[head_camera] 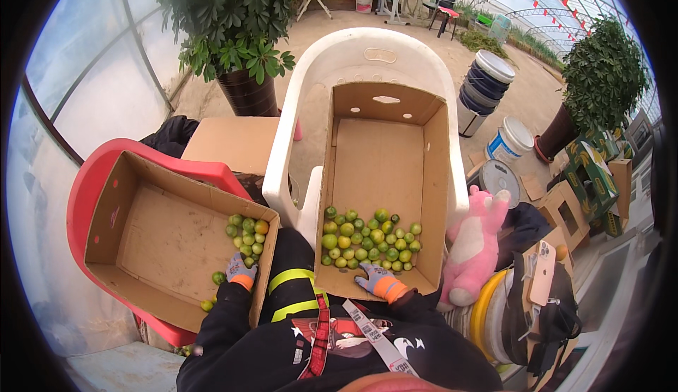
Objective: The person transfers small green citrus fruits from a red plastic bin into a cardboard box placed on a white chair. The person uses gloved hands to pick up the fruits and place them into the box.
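Observation:
A cardboard box (381,164) sits in front of me on a white plastic chair (302,100); many round green tomatoes (377,235) are gathered at its near end. My right hand (378,279), in a grey and orange glove, rests at the near edge of these tomatoes with fingers apart and nothing visible in it. To the left, a second cardboard box (164,228) leans tilted on a red plastic chair (90,190). Inside it, my left hand (241,269), gloved alike, touches a cluster of green tomatoes (248,233), one of them orange. Its fingertips are partly hidden.
Right of the white chair sit a pink plush toy (474,243) and a phone (543,273) on cardboard. Stacked buckets (484,92) and a white bucket (509,139) stand behind. A potted plant (246,90) and a closed carton (230,143) are at back left.

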Demonstrator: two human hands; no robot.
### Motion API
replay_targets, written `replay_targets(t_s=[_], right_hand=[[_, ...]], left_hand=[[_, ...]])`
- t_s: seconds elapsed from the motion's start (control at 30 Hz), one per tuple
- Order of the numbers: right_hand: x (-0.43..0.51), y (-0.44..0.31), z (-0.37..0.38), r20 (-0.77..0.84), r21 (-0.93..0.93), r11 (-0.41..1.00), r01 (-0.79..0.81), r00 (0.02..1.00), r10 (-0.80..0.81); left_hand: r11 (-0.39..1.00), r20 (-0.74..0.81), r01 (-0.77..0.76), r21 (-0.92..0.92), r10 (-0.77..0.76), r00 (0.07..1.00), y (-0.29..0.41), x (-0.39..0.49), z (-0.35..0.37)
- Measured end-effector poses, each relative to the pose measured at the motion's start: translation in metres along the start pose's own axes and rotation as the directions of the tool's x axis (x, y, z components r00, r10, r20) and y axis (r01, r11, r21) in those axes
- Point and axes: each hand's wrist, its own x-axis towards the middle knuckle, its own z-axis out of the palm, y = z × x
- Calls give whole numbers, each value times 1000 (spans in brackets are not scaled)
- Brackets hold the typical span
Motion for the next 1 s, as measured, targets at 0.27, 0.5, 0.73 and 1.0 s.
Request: replay_targets(t_s=[0.27, 0.5, 0.73, 1.0], right_hand=[[6, 11, 8, -78, 99, 994, 40, 996, -32], [-5, -58, -28, -101, 748, 599, 286, 941, -323], [-26, -100, -49, -89, 928, 310, 206, 932, -352], [6, -50, -48, -334, 941, 39, 336, 908, 254]], left_hand=[[669, -261, -11, -744, -275, 925, 12, 13, -25], [305, -420, -519, -799, 334, 844, 123, -45, -107], [359, -279, -810, -464, 808, 518, 179, -98, -121], [774, -324, -353, -525, 201, 924, 46, -8, -93]])
